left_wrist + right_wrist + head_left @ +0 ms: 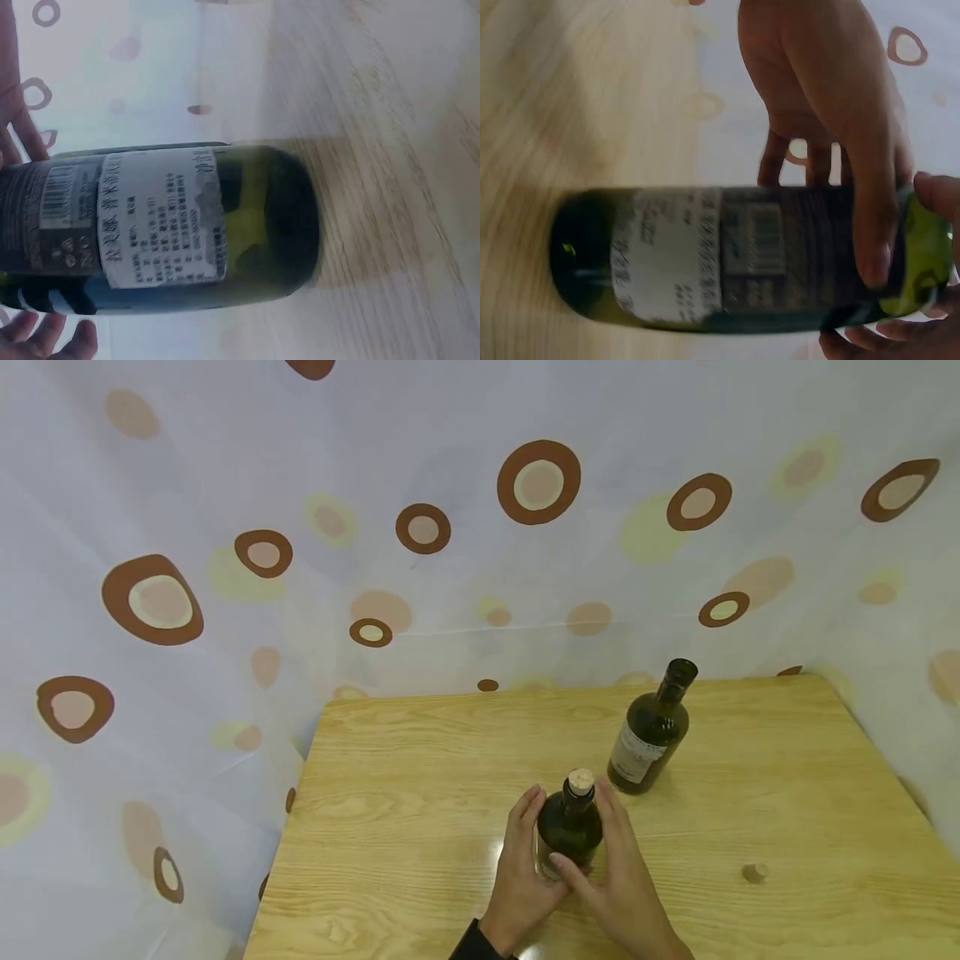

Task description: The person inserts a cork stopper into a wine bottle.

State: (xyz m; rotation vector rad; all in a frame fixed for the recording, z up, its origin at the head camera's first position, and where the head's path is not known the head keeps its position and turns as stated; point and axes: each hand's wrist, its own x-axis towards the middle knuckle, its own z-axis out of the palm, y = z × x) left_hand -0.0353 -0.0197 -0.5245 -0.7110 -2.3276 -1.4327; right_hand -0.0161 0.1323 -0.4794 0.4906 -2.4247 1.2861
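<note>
The left hand [517,870] has its fingers round the left side of the upright corked bottle [567,827]; the right hand [627,887] grips its right. A second bottle [651,735] stands behind-right of it, and a loose cork [755,873] lies well right.

Clearance: Corked Bottle [572,831]

Flanked by left hand [519,872] and right hand [626,881]; accessible from above. Passable leftward across tabletop [405,760]. Obstructed at rear right by second bottle [651,735], low at right by loose cork [755,873]. Bounded rearward by curtain [465,468].

Glare whitens the table [405,802]; wrist views look soft.
</note>
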